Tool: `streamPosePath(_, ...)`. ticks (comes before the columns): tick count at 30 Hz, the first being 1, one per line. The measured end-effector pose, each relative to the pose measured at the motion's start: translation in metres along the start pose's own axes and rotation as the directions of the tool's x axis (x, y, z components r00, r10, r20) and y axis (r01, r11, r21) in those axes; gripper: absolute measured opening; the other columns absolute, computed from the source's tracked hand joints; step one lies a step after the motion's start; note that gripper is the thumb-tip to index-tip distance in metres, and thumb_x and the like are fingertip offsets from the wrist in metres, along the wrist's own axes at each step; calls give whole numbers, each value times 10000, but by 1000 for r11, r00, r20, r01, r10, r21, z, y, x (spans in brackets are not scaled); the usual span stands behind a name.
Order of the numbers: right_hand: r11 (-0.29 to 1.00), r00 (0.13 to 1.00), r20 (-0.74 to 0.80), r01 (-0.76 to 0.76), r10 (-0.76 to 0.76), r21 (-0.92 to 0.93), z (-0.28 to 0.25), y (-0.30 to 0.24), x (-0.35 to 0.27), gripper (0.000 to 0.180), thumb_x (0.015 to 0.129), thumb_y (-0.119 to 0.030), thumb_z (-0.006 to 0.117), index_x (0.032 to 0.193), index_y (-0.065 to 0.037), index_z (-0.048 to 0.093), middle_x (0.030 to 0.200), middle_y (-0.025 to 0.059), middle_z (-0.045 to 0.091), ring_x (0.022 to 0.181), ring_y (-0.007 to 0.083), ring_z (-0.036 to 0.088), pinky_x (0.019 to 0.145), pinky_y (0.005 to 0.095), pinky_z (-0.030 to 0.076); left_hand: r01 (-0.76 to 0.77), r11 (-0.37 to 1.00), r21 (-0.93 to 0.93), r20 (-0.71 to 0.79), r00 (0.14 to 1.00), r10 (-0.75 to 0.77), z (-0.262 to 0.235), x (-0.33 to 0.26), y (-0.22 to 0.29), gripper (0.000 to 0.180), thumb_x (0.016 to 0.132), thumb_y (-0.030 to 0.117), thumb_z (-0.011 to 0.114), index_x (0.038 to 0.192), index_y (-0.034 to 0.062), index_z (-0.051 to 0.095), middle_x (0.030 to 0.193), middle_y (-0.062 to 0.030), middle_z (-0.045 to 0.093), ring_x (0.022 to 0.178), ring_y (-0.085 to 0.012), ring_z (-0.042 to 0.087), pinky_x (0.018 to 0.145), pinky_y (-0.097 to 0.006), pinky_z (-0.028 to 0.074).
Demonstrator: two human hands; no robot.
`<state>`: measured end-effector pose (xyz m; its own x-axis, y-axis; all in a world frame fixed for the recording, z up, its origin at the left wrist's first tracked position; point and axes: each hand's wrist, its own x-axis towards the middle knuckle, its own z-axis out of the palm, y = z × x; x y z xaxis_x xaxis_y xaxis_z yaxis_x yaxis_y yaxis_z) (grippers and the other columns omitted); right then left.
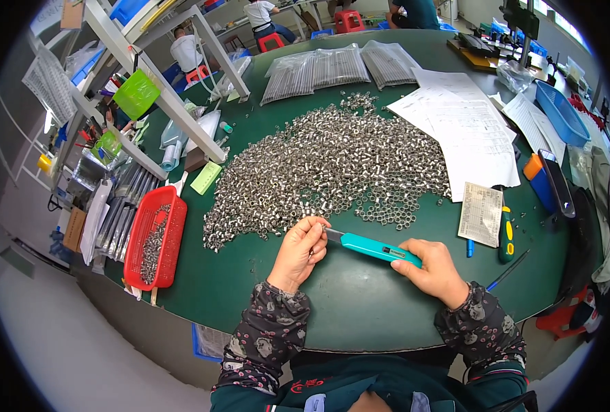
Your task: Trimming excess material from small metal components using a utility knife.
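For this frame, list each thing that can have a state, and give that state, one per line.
Teal plastic utility knife: blade out, held level over the table by both hands.
Left hand: fingers pinched at the blade end.
Right hand: closed around the handle end.
Pile of small silver metal rings: loose, spread on the green table.
Red plastic basket: partly filled with metal parts.
Blue plastic basket: contents unclear.

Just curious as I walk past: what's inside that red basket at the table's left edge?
The red basket holds a loose heap of small silvery metal pieces, like those in the big pile on the green table. They cover part of its floor; whatever lies beneath them cannot be seen.
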<state>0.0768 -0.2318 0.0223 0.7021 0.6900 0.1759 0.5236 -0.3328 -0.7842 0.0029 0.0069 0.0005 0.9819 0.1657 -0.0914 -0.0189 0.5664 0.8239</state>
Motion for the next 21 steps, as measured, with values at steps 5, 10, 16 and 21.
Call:
streamPosePath(5, 994, 986, -134, 98, -102, -38, 2, -4, -2, 242, 711, -236, 631, 812, -21, 588, 692, 133, 569, 606, 291, 554, 537, 349, 426, 37, 998, 45, -32, 999, -36, 5, -1, 2, 167, 892, 179, 440, 881, 22, 496, 682, 0, 428, 475, -25, 315, 367, -147, 235)
streamPosePath(10, 996, 969, -237, 84, -72, 38, -2, 0, 2, 214, 705, -194, 641, 797, -12, 576, 673, 129, 556, 582, 285, 543, 515, 331, 416, 48, 998, 37, -68, 997, -45, 3, -2, 3, 211, 901, 230, 414, 850, 35, 477, 717, -25, 444, 492, -39, 333, 362, -149, 231)
streamPosePath(16, 994, 921, -379, 111, -94, 24, -4, 1, 2, 191, 701, -153, 647, 790, -5, 567, 664, 128, 549, 568, 270, 540, 505, 320, 408, 56, 992, -111, -7, 998, -57, 11, 1, 8, 217, 896, 238, 395, 844, 40, 466, 786, -71, 445, 539, -66, 364, 352, -149, 227)
streamPosePath(21, 991, 912, -408, 93, -47, 93, -6, 0, 1, 188, 706, -151, 643, 795, -4, 565, 661, 123, 547, 563, 260, 539, 507, 314, 409, 112, 851, 513, -135, 990, -48, 28, 22, 6, 134, 844, 166, 509, 899, 45, 496, 604, 24, 455, 474, -58, 373, 363, -188, 269)
